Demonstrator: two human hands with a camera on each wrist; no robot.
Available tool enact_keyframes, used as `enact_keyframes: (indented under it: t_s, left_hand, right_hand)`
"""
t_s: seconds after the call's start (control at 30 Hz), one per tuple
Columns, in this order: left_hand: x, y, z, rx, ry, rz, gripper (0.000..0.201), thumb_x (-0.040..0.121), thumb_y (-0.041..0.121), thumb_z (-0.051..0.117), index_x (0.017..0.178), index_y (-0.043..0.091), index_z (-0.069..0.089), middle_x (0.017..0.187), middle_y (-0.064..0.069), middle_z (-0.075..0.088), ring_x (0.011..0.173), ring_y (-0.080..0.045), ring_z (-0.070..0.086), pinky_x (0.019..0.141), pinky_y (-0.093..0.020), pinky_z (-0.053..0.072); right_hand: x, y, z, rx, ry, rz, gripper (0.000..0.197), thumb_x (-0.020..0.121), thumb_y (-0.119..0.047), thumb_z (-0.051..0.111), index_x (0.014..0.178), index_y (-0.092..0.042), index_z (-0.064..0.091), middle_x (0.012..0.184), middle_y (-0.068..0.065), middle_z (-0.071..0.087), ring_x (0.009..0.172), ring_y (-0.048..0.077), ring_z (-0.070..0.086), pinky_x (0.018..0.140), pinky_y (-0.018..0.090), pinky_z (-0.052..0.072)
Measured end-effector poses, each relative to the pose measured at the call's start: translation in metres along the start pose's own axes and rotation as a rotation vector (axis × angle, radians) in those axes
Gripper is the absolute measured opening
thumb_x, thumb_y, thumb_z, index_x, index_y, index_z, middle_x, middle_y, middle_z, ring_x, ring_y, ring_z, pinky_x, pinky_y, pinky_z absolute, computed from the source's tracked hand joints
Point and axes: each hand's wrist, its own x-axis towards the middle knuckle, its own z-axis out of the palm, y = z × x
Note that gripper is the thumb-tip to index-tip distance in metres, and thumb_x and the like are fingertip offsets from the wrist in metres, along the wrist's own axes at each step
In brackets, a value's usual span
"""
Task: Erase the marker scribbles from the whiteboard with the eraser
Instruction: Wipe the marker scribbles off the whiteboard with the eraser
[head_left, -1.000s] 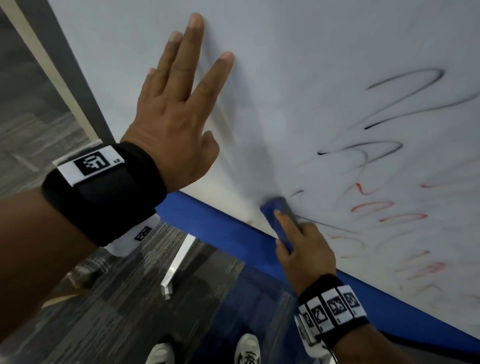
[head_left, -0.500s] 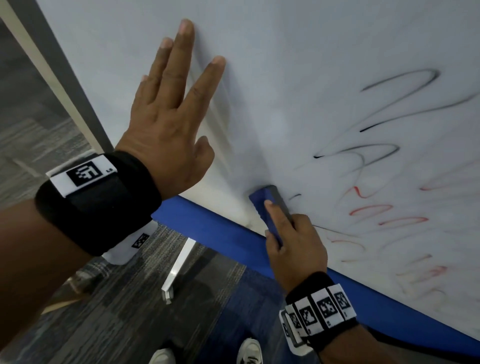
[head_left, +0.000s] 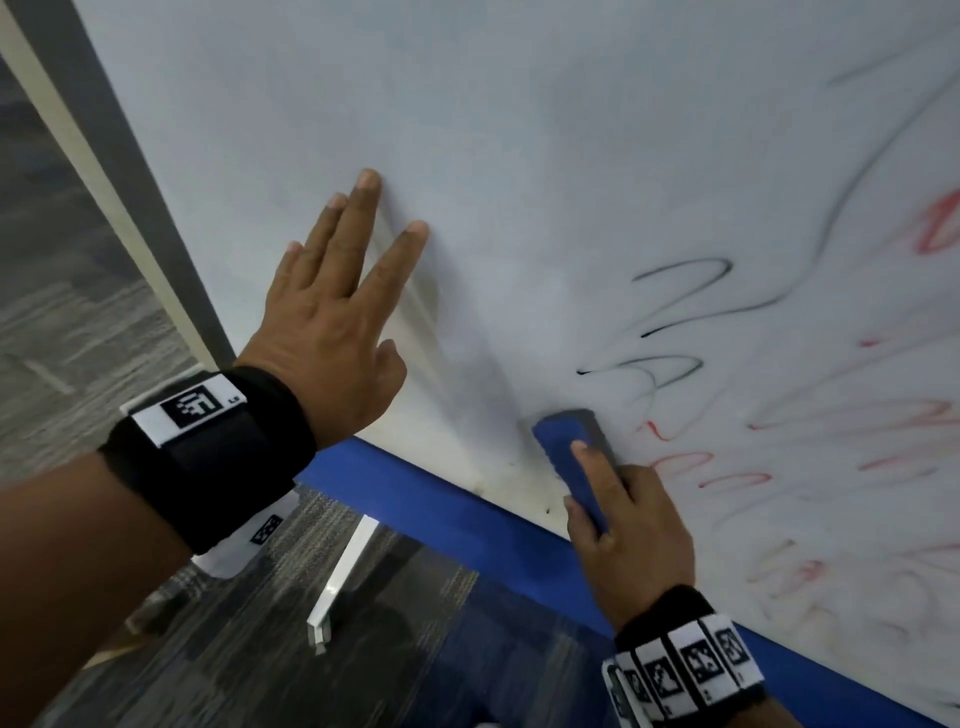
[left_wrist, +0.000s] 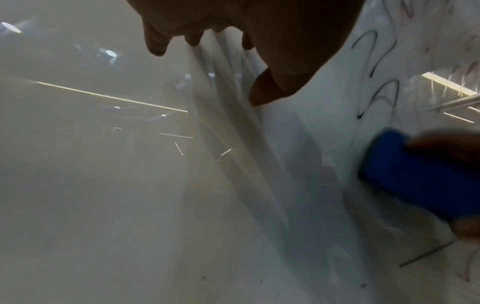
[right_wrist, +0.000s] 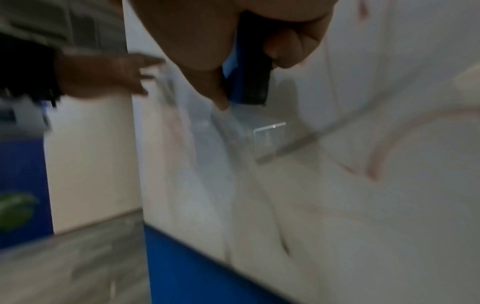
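The whiteboard (head_left: 519, 156) fills most of the head view, tilted, with black scribbles (head_left: 675, 312) and faded red scribbles (head_left: 727, 478) on its right part. My right hand (head_left: 623, 519) grips a blue eraser (head_left: 563, 447) with a dark felt side and presses it to the board near the lower edge, just left of the scribbles. My left hand (head_left: 337, 312) lies flat on the board's blank left part, fingers straight and spread. In the left wrist view the eraser (left_wrist: 415, 181) shows at the right. In the right wrist view the eraser (right_wrist: 249, 72) sits between thumb and fingers.
A blue strip (head_left: 467, 514) runs along the board's lower edge. A white stand foot (head_left: 337, 587) rests on the grey and blue carpet (head_left: 260, 649) below. The board's grey left edge (head_left: 130, 171) slants at the upper left.
The head view has shifted, so more scribbles show at the right. The eraser has stayed near the lower edge beside the scribbles. My left hand stays flat on the board.
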Motion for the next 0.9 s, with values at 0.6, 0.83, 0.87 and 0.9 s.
enact_keyframes:
  t_s: [0.6,0.83,0.87,0.9]
  left_hand:
    - [-0.002,0.006,-0.001,-0.03,-0.028,-0.034,0.093,0.077,0.021,0.054,0.16,0.018,0.014,0.167,-0.021,-0.005,0.155,-0.04,0.005,0.116,-0.065,0.025]
    - [-0.001,0.014,0.001,-0.013,0.051,0.011,0.088,0.078,0.018,0.056,0.157,0.001,0.023,0.161,-0.036,0.005,0.153,-0.043,0.007,0.127,-0.043,0.008]
    - [0.0,0.014,0.001,-0.014,0.055,0.013,0.088,0.077,0.018,0.056,0.157,0.001,0.023,0.161,-0.036,0.005,0.153,-0.043,0.006,0.127,-0.042,0.008]
    - [0.0,0.014,0.002,-0.011,0.056,0.019,0.088,0.077,0.018,0.056,0.157,0.0,0.023,0.16,-0.037,0.005,0.153,-0.043,0.007,0.127,-0.042,0.008]
  right_hand:
    - [-0.07,0.059,0.065,-0.144,-0.497,0.095,0.117,0.078,-0.015,0.075,0.141,-0.065,-0.011,0.093,0.0,0.049,0.074,0.018,0.051,0.053,0.031,0.049]
    - [-0.034,0.036,0.067,-0.043,-0.189,0.008,0.082,0.075,-0.018,0.078,0.143,-0.041,0.038,0.083,0.001,0.05,0.068,0.021,0.053,0.045,0.033,0.048]
    - [-0.042,0.048,0.071,-0.08,-0.266,0.037,0.095,0.07,-0.017,0.082,0.146,-0.044,0.033,0.084,0.001,0.051,0.068,0.02,0.053,0.044,0.032,0.047]
    - [-0.053,0.06,0.073,-0.125,-0.393,0.038,0.112,0.065,-0.015,0.086,0.149,-0.051,0.02,0.086,0.0,0.051,0.069,0.019,0.053,0.045,0.031,0.047]
